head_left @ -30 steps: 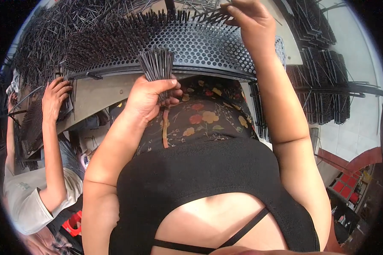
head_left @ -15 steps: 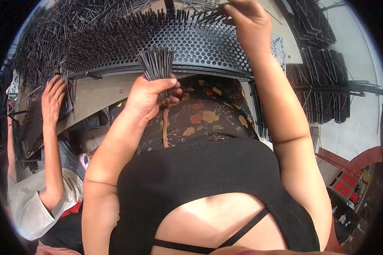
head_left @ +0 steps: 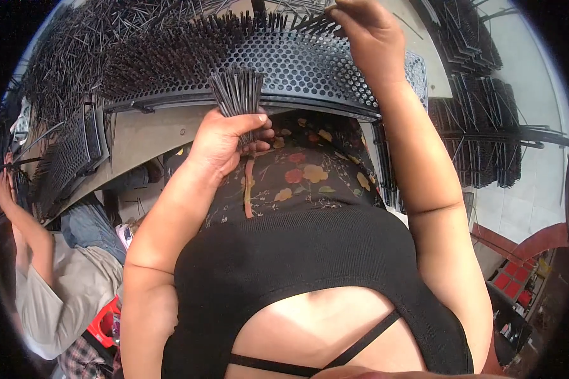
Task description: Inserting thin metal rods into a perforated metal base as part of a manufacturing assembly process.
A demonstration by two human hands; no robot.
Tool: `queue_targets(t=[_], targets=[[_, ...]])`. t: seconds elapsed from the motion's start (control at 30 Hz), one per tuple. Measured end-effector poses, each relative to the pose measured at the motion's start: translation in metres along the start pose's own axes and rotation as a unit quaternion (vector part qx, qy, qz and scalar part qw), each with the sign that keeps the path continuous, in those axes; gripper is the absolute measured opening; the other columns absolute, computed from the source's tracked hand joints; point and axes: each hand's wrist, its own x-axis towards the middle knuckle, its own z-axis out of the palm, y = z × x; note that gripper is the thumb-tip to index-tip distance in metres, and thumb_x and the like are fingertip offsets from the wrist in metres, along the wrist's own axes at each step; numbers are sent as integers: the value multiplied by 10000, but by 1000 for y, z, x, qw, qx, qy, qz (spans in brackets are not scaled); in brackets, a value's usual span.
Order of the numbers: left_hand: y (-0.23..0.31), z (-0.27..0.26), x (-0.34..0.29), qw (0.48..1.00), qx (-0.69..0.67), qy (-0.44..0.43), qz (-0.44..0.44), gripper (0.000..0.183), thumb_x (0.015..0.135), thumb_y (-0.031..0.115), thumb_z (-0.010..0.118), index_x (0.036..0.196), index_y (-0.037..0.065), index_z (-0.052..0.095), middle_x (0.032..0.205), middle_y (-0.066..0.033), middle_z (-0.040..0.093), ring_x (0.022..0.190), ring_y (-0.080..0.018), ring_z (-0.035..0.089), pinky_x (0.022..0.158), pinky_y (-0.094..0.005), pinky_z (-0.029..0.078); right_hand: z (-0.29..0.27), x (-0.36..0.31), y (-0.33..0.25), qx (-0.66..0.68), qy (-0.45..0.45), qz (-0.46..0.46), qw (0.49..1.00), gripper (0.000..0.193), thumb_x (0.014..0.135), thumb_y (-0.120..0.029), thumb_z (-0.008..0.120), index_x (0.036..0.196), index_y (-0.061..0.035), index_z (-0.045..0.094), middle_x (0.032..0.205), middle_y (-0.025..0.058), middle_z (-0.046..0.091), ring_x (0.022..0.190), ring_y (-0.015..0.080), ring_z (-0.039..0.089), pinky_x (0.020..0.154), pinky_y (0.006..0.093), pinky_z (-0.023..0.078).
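Note:
My left hand is closed around a bundle of thin dark rods, which stick up from the fist in a loose fan. This bundle stands at the near edge of a perforated metal rack. The rack's left part and far edge carry many upright rods; round holes show bare across its middle and right. Over the far right part of the rack is my right hand, its fingertips pinched together beside some leaning dark rods. What the pinch holds is too small to make out.
Loose rods lie heaped at the far left. Filled racks are stacked on the right. At left, a co-worker's hand is beside another perforated rack. A grey table edge runs in front.
The co-worker's hand has moved left and nearer, uncovering the perforated rack at the left. My two hands keep nearly the same places; the left still grips the rod bundle.

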Motion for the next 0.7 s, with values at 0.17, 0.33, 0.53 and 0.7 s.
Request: queue_targets(t=[0.17, 0.33, 0.53, 0.7], targets=[[-2, -3, 1, 1000, -8, -5, 3, 152, 810, 87, 699, 913, -10, 644, 838, -112, 673, 750, -211, 671, 626, -325, 565, 4, 7, -12, -158, -33, -157, 974, 129, 836, -27, 687, 957, 1, 653, 815, 91, 688, 729, 111, 646, 648, 274, 522], [-1, -2, 2, 1000, -5, -3, 0, 180, 816, 50, 670, 976, -7, 611, 854, -125, 654, 762, -238, 660, 593, -366, 580, 4, 15, -7, -23, -37, -20, 999, 127, 840, -22, 679, 962, 2, 653, 817, 84, 691, 703, 119, 641, 598, 264, 510], [1, 0, -1, 1000, -12, 3, 0, 152, 809, 73, 694, 925, -9, 639, 850, -107, 671, 745, -214, 670, 621, -328, 564, 3, 19, 5, 80, -59, 66, 993, 121, 846, -11, 670, 963, 14, 649, 818, 62, 684, 693, 125, 632, 576, 258, 500], [-1, -1, 1, 1000, -4, -6, 2, 175, 812, 57, 676, 967, 10, 609, 856, -113, 656, 757, -228, 658, 598, -351, 571, 10, 13, 3, -86, 2, -114, 990, 111, 810, -11, 698, 906, 26, 654, 774, 119, 694, 731, 181, 675, 645, 307, 526]])
